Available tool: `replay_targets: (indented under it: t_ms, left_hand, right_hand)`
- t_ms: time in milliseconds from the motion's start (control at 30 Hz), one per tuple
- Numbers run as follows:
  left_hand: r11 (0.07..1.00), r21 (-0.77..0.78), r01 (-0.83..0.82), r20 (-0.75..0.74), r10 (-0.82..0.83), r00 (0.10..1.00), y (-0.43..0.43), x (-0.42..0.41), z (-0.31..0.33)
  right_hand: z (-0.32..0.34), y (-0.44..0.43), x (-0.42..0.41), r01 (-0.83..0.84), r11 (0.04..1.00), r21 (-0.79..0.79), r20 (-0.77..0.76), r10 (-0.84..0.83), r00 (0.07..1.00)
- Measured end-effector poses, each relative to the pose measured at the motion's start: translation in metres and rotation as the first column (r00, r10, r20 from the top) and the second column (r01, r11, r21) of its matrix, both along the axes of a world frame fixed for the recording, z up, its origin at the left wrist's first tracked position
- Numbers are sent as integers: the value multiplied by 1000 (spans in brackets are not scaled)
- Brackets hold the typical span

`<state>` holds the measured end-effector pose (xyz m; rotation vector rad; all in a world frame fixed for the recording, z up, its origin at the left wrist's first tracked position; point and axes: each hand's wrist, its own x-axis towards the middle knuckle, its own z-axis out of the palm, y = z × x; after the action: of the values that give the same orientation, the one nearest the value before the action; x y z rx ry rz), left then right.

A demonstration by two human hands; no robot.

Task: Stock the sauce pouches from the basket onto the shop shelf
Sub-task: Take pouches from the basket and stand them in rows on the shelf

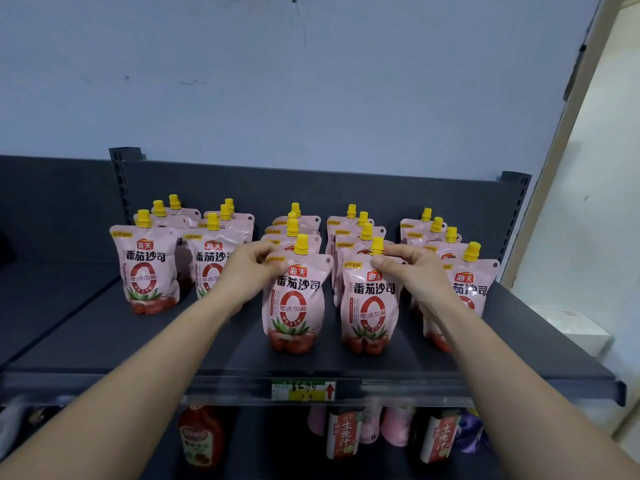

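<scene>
1. Centre of frame: two sauce pouches stand at the front of their rows on the dark shelf. They are the centre pouch and the neighbour pouch just to its right in the picture, with a gap between them.
2. Both stand upright, long axis vertical, each yellow cap pointing up and the printed faces turned toward the shelf's front edge.
3. The left hand pinches the centre pouch's upper left corner with curled fingers. The right hand pinches the top of the neighbour pouch just below its cap.
4. Behind and to either side, matching pouches run back in five rows toward the rear panel. The two rows at frame left are three deep and the others about four.
5. Stocking looks well advanced, with these two apparently set down and being squared up. The basket is out of view, so what remains cannot be told, though bare shelf ahead of the left rows suggests room for more.
6. A price tag sits on the front rail, with bottles on the shelf below.
</scene>
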<state>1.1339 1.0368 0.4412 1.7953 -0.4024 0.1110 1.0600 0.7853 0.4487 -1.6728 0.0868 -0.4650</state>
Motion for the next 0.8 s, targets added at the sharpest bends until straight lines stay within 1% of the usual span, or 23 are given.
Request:
replay_targets:
  t_ms: [67,133,200,300,367,567,700,800]
  left_hand:
    - [997,49,66,-16,-65,998,0,0,5]
    - [992,95,77,-34,-74,997,-3,1,8]
    - [992,127,29,-39,-24,999,-5,0,11]
    - [988,149,-45,19,43,999,-3,2,11]
    - [986,153,-66,46,59,997,-1,3,9]
    - [980,186,-66,67,54,996,-1,4,5]
    - [984,174,-49,31,44,999,-1,4,8]
    - [980,194,-36,12,35,999,0,4,9]
  right_hand:
    - [3,0,2,-8,999,-41,-25,7,1000]
    - [4,1,5,-6,998,-55,-34,4,999]
    - [2,3,8,17,998,-53,-26,-18,999]
    - [-4,4,13,55,998,-6,-12,-55,998]
    - [-5,5,15,56,998,3,-12,-56,998]
    - [-5,2,14,40,993,-108,4,-40,999]
    - [-6,0,14,92,971,-221,43,-85,995]
    - [-8,-3,15,123,957,-263,62,-111,992]
